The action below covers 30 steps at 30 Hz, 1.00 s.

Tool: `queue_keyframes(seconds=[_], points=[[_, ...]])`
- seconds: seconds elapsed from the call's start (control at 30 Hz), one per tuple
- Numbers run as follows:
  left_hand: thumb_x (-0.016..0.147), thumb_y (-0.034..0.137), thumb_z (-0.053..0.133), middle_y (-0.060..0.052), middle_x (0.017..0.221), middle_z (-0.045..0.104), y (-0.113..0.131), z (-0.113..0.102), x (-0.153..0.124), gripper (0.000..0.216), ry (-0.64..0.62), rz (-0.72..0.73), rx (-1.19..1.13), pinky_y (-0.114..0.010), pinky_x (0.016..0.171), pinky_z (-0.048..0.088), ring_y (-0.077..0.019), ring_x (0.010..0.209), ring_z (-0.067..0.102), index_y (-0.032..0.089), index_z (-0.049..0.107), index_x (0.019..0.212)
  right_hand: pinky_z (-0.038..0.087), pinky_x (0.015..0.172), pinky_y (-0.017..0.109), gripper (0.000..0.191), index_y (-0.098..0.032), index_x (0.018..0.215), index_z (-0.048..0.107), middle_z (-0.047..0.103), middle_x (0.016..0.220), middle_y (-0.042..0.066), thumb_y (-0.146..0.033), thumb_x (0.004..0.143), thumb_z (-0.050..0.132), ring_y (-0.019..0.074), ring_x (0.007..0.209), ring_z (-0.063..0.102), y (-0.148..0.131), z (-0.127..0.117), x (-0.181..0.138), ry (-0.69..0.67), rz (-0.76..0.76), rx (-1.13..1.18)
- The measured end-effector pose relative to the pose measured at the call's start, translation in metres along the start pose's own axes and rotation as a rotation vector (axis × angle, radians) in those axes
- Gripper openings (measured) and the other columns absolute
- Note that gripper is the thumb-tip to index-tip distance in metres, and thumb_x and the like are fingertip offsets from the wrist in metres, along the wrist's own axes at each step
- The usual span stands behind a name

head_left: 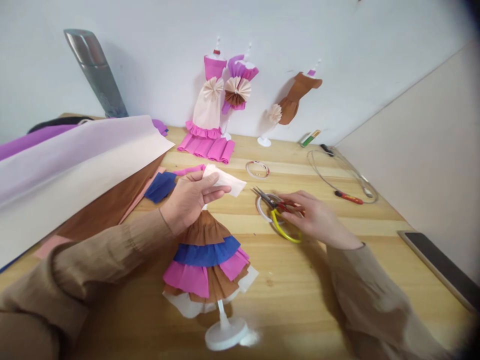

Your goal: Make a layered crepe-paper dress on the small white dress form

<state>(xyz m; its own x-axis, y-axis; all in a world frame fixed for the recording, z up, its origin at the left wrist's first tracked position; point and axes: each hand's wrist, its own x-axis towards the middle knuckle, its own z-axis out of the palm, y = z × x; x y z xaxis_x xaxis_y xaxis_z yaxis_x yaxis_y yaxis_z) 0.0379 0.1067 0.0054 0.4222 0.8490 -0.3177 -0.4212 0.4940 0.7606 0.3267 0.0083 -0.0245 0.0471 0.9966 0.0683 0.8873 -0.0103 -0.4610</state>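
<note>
My left hand is closed on a folded piece of cream crepe paper, thumb on top and fingers underneath. Below it stands a small dress form whose layered paper skirt has brown, blue, pink and white tiers; the hand hides its upper part. Over the table at right, my right hand has its fingers round the scissors, which have yellow and red handles. Their slim blades point left, toward the cream paper, just above a pale ring-shaped roll. No contact shows between the blades and the paper.
Large crepe paper sheets cover the left side. Dressed mini forms stand by the wall, with folded pink paper in front. A grey bottle, a bracelet-like ring, a cable and a phone lie around.
</note>
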Motion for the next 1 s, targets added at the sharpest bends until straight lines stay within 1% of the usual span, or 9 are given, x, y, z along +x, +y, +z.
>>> queue_keyframes(seconds=[0.1, 0.27, 0.33, 0.43, 0.57, 0.63, 0.7, 0.8, 1.0], points=[[0.090, 0.007, 0.060, -0.008, 0.075, 0.075, 0.000, 0.001, 0.000, 0.017, 0.021, -0.016, -0.006, -0.018, 0.064, 0.056, -0.0141, 0.067, 0.074, 0.007, 0.071, 0.076, 0.052, 0.097, 0.047, 0.046, -0.017, 0.125, 0.064, 0.066, 0.114, 0.015, -0.034, 0.082, 0.059, 0.0306, 0.107, 0.065, 0.005, 0.007, -0.017, 0.059, -0.038, -0.172], [0.086, 0.007, 0.065, -0.007, 0.075, 0.075, -0.001, 0.001, 0.000, 0.012, 0.037, -0.013, 0.004, -0.019, 0.066, 0.056, -0.0134, 0.066, 0.074, 0.008, 0.070, 0.076, 0.057, 0.080, 0.040, 0.048, -0.024, 0.135, 0.056, 0.071, 0.114, 0.011, -0.028, 0.087, 0.051, 0.0274, 0.092, 0.072, -0.005, 0.009, -0.025, -0.108, 0.104, -0.282], [0.086, 0.009, 0.065, -0.007, 0.075, 0.075, -0.003, 0.000, 0.001, 0.011, 0.021, -0.003, 0.001, -0.019, 0.066, 0.056, -0.0130, 0.067, 0.074, 0.008, 0.070, 0.077, 0.057, 0.077, 0.039, 0.051, -0.023, 0.135, 0.055, 0.072, 0.112, 0.011, -0.025, 0.084, 0.052, 0.0275, 0.090, 0.072, -0.003, 0.010, -0.024, -0.098, 0.103, -0.280], [0.088, 0.009, 0.062, -0.007, 0.076, 0.075, -0.006, -0.002, 0.002, 0.012, -0.001, 0.003, -0.006, -0.018, 0.066, 0.055, -0.0125, 0.067, 0.073, 0.008, 0.070, 0.079, 0.056, 0.072, 0.037, 0.050, -0.021, 0.129, 0.056, 0.074, 0.105, 0.011, -0.024, 0.079, 0.055, 0.0251, 0.081, 0.071, 0.005, 0.011, -0.024, -0.014, 0.102, -0.174], [0.088, 0.009, 0.062, -0.007, 0.076, 0.075, -0.008, -0.002, 0.002, 0.013, -0.019, 0.007, -0.017, -0.019, 0.067, 0.056, -0.0129, 0.068, 0.074, 0.007, 0.070, 0.078, 0.054, 0.065, 0.034, 0.050, -0.022, 0.128, 0.055, 0.067, 0.089, 0.006, -0.038, 0.081, 0.062, 0.0186, 0.068, 0.063, 0.009, 0.004, -0.026, 0.133, 0.103, 0.128], [0.086, 0.010, 0.064, -0.007, 0.076, 0.075, -0.008, -0.002, 0.001, 0.012, -0.027, 0.013, -0.014, -0.019, 0.067, 0.056, -0.0131, 0.068, 0.074, 0.007, 0.070, 0.077, 0.054, 0.066, 0.033, 0.056, -0.026, 0.131, 0.051, 0.060, 0.087, 0.003, -0.044, 0.080, 0.066, 0.0179, 0.071, 0.061, 0.001, -0.002, -0.027, 0.155, 0.043, 0.315], [0.085, 0.011, 0.066, -0.007, 0.076, 0.075, -0.008, -0.002, 0.000, 0.011, -0.033, 0.022, -0.001, -0.019, 0.066, 0.057, -0.0134, 0.068, 0.074, 0.008, 0.070, 0.075, 0.054, 0.070, 0.034, 0.059, -0.029, 0.131, 0.051, 0.057, 0.089, 0.002, -0.051, 0.079, 0.069, 0.0200, 0.080, 0.061, -0.011, -0.007, -0.026, 0.111, -0.052, 0.408], [0.082, 0.014, 0.069, -0.006, 0.075, 0.075, -0.008, -0.002, -0.001, 0.009, -0.042, 0.050, 0.032, -0.018, 0.065, 0.056, -0.0135, 0.068, 0.074, 0.008, 0.071, 0.076, 0.053, 0.079, 0.039, 0.059, -0.027, 0.123, 0.057, 0.061, 0.102, 0.007, -0.062, 0.076, 0.069, 0.0248, 0.091, 0.061, -0.033, -0.011, -0.017, 0.070, -0.239, 0.263], [0.072, 0.028, 0.080, -0.006, 0.071, 0.076, -0.007, -0.002, -0.004, 0.020, -0.092, 0.146, 0.160, -0.019, 0.061, 0.056, -0.0148, 0.064, 0.074, 0.010, 0.072, 0.077, 0.053, 0.071, 0.037, 0.053, -0.019, 0.124, 0.056, 0.060, 0.092, 0.007, -0.053, 0.084, 0.063, 0.0213, 0.074, 0.060, -0.070, -0.004, 0.006, 0.137, -0.463, 0.005]])
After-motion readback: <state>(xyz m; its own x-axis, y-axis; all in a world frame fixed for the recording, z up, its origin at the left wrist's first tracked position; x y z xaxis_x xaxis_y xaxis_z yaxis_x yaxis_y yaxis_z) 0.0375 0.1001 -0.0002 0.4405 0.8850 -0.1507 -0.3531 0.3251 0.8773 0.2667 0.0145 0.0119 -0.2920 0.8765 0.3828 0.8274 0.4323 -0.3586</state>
